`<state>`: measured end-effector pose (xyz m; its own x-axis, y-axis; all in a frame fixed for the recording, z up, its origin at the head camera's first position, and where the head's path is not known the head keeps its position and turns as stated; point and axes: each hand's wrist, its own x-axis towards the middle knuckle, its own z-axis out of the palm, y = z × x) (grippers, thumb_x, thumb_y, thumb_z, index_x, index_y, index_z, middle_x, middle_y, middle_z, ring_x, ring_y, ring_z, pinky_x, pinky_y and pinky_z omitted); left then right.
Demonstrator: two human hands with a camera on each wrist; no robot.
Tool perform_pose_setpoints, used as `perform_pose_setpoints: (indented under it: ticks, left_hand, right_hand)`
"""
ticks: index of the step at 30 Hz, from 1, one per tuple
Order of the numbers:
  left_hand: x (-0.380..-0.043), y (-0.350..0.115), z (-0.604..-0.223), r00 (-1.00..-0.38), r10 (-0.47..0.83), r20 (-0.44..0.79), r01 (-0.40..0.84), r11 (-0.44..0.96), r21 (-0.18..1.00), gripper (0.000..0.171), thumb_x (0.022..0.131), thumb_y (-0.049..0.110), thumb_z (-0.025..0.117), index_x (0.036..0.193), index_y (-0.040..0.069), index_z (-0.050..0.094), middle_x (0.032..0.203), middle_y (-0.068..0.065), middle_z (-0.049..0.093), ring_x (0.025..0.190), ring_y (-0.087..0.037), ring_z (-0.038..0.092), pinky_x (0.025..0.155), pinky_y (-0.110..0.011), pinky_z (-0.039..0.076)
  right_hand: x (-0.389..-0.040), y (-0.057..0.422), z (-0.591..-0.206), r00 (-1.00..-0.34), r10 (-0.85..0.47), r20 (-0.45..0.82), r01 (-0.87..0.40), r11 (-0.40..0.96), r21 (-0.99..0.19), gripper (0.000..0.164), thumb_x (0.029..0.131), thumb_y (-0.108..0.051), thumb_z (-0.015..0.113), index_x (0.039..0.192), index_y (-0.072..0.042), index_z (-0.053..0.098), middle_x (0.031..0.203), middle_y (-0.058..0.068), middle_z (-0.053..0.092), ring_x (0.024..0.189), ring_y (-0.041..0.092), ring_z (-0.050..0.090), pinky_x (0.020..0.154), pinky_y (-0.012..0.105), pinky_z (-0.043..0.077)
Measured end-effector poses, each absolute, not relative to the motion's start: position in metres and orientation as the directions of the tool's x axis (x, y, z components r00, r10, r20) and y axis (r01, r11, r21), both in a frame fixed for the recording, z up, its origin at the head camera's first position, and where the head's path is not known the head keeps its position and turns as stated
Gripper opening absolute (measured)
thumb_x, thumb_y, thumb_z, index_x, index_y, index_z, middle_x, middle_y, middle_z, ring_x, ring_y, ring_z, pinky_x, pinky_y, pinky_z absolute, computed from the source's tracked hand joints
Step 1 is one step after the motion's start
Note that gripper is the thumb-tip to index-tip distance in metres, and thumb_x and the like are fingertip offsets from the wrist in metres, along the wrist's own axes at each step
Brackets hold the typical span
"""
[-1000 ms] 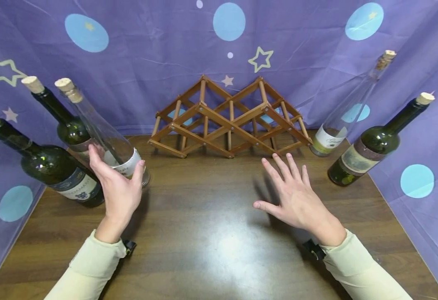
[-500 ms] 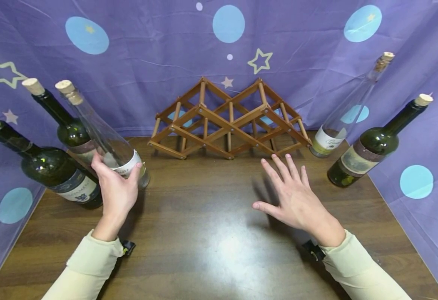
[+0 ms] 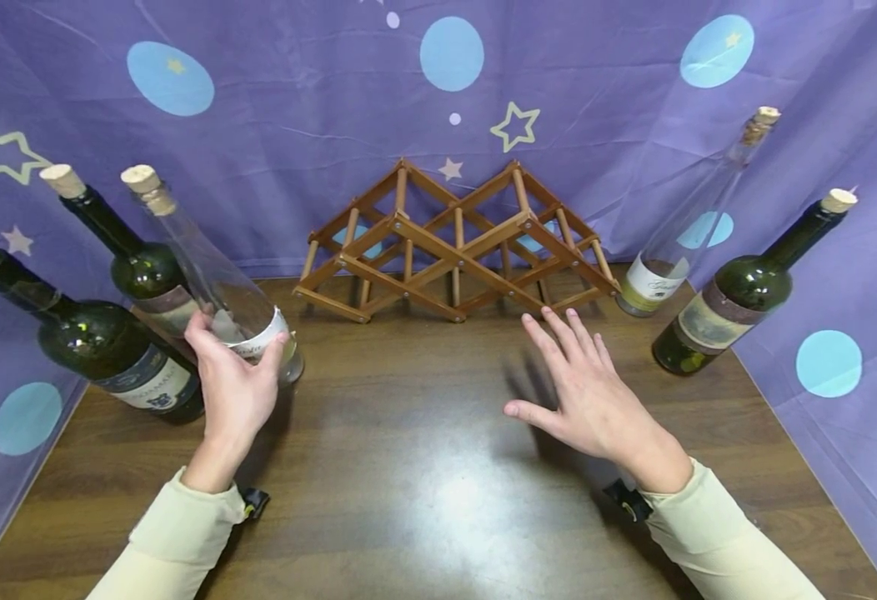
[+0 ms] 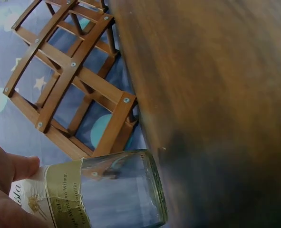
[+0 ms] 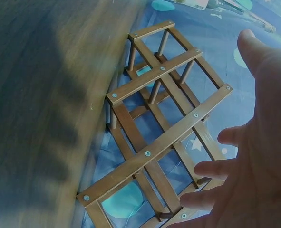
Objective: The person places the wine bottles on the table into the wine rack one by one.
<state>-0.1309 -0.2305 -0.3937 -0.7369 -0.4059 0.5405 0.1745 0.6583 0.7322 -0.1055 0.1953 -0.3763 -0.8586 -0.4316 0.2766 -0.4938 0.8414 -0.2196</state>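
My left hand (image 3: 236, 387) grips a clear glass wine bottle (image 3: 217, 275) around its lower body, thumb on the right side near the torn label. The bottle has a cork in its neck and leans slightly in the head view. In the left wrist view its glass base (image 4: 123, 190) shows beside the wooden rack (image 4: 73, 64); whether the base touches the table cannot be told. My right hand (image 3: 596, 404) hovers over the table with fingers spread, holding nothing. Just beyond its fingertips stands the folding lattice wine rack (image 3: 460, 260), without bottles.
Two dark green corked bottles, one nearer (image 3: 82, 342) and one behind (image 3: 146, 271), stand at the left. On the right are another clear corked bottle (image 3: 652, 282) and a green one (image 3: 749, 287). A purple curtain (image 3: 296, 108) closes off the wooden table's (image 3: 408, 467) back and sides.
The head view has tilted up slightly. The clear bottle's neck in my left hand has shifted a little right, away from the green bottle behind it. My right hand stays in place.
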Motion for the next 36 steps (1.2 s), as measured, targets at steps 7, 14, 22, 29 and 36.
perform_pose_setpoints:
  ticks: [7,14,22,29,36]
  left_hand:
    - [-0.127,-0.223,-0.385,-0.732,-0.351,0.584,0.242,0.668,0.704,0.089,0.078,0.016,0.083,0.147,0.004,0.029,0.145,-0.016,0.04,0.13,-0.024,0.044,0.109,-0.032,0.031]
    - [-0.121,-0.214,-0.379,-0.729,-0.277,0.627,0.297,0.697,0.653,0.09,0.076,0.014,0.084,0.148,0.005,0.032,0.142,-0.015,0.044,0.128,-0.027,0.046,0.107,-0.04,0.035]
    - [-0.118,-0.204,-0.374,-0.721,-0.159,0.674,0.357,0.749,0.558,0.092,0.072,0.011,0.086,0.148,0.005,0.035,0.14,-0.019,0.045,0.129,-0.032,0.043,0.108,-0.044,0.032]
    - [-0.115,-0.196,-0.375,-0.721,-0.086,0.688,0.367,0.795,0.484,0.094,0.067,0.009,0.088,0.147,0.008,0.039,0.137,-0.018,0.05,0.124,-0.037,0.045,0.093,-0.056,0.036]
    - [-0.113,-0.19,-0.373,-0.719,-0.014,0.695,0.385,0.824,0.416,0.095,0.066,0.01,0.089,0.147,0.01,0.041,0.138,-0.015,0.049,0.122,-0.038,0.045,0.088,-0.055,0.034]
  right_hand:
    - [-0.105,0.195,-0.373,-0.852,-0.434,0.293,-0.501,0.838,-0.217,0.107,0.081,-0.081,0.052,0.163,-0.026,0.01,0.166,0.002,0.006,0.15,0.035,0.006,0.109,0.067,0.02]
    - [-0.105,0.194,-0.369,-0.843,-0.437,0.313,-0.513,0.827,-0.227,0.107,0.082,-0.08,0.052,0.163,-0.028,0.007,0.166,0.002,0.007,0.149,0.035,0.01,0.109,0.065,0.022]
    - [-0.106,0.193,-0.365,-0.823,-0.446,0.351,-0.537,0.812,-0.229,0.106,0.083,-0.078,0.054,0.163,-0.026,0.007,0.165,0.001,0.011,0.149,0.033,0.014,0.111,0.06,0.023]
    - [-0.106,0.191,-0.361,-0.813,-0.447,0.374,-0.547,0.806,-0.227,0.105,0.084,-0.076,0.055,0.163,-0.024,0.008,0.165,0.001,0.012,0.149,0.03,0.017,0.111,0.059,0.026]
    - [-0.106,0.19,-0.355,-0.802,-0.452,0.391,-0.56,0.795,-0.231,0.105,0.085,-0.072,0.057,0.163,-0.022,0.007,0.165,0.002,0.014,0.149,0.027,0.019,0.111,0.056,0.027]
